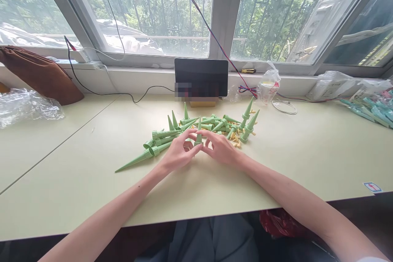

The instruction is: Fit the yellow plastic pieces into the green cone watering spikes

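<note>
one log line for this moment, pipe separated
left hand: holding green spike | right hand: holding same spike | spike: upright, point up | near hands: more green spikes, yellow pieces | back: dark screen

Room interior by daylight. Pale yellow table (76, 188), crossed at nine o'clock by a straight seam (61, 144), spans the view. Windows (172, 12) in grey frames (225, 12) extend from ten to two o'clock, green foliage (270, 12) beyond; at twelve, a white ledge (153, 75) below.
</note>
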Available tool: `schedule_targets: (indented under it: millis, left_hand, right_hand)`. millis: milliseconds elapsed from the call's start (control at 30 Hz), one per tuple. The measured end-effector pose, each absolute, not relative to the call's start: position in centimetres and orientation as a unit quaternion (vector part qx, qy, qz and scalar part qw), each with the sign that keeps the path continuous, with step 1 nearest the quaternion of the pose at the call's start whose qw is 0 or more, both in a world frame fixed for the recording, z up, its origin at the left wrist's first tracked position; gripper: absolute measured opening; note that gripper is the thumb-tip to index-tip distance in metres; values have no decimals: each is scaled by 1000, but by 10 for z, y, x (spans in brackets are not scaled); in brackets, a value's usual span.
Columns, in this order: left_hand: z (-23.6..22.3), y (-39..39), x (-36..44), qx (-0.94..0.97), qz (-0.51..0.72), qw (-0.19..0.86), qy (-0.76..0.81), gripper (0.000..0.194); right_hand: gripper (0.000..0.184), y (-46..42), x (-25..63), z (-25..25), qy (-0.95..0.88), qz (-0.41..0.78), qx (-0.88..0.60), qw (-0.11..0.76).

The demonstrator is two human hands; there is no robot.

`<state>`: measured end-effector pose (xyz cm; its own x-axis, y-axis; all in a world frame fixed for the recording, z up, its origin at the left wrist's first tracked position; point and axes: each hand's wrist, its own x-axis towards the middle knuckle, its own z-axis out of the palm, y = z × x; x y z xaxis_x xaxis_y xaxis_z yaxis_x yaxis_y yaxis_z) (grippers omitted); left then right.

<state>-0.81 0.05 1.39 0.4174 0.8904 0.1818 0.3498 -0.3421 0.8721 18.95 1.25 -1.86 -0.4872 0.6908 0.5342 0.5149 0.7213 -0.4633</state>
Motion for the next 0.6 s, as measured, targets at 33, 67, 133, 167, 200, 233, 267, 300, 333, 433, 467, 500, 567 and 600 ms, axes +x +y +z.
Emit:
schedule_targets:
  millis: [33, 67, 133, 167, 200, 233, 267, 300, 333, 433, 467, 500, 567, 600]
  left_hand:
    - [14, 0, -8, 743, 345, 391, 419, 42]
    - [14, 0, -8, 743, 348, 385, 422, 42]
    - [14, 0, -7, 742, 358, 366, 432, 40]
    - [13, 0, -6, 740, 365, 352, 441, 39]
    - [13, 0, -6, 738, 371, 336, 452, 38]
    - [13, 0, -6, 735, 377, 319, 464, 37]
    - [13, 1, -6, 731, 385, 303, 475, 37]
    - [12, 1, -6, 727, 393, 289, 484, 37]
    - [12, 1, -6, 723, 401, 279, 489, 38]
    - [12, 1, -6, 716, 417, 259, 497, 37]
    - [12, 1, -6, 716, 417, 253, 499, 36]
    - [12, 1, -6, 718, 416, 248, 499, 35]
    - [11, 0, -5, 732, 409, 234, 492, 32]
    - [10, 0, -5, 743, 402, 226, 485, 31]
  right_hand:
    - [39, 13, 189, -19, -855, 122, -354, 360]
    - [39, 13, 189, -18, -855, 123, -355, 357]
    - [41, 13, 189, -17, -854, 128, -356, 356]
    - [43, 13, 189, -17, -853, 132, -356, 358]
    - [47, 13, 189, -16, -850, 136, -358, 361]
    - [51, 13, 189, -16, -848, 139, -361, 363]
    - [54, 13, 188, -16, -844, 142, -366, 365]
    - [56, 13, 188, -16, -841, 142, -372, 365]
    - [55, 13, 188, -16, -838, 140, -380, 364]
    - [41, 14, 186, -18, -836, 126, -403, 351]
    - [37, 15, 185, -19, -837, 123, -407, 345]
    - [35, 15, 184, -20, -839, 121, -410, 337]
    - [35, 16, 183, -20, -840, 120, -415, 327]
    - [36, 16, 182, -21, -839, 120, -419, 325]
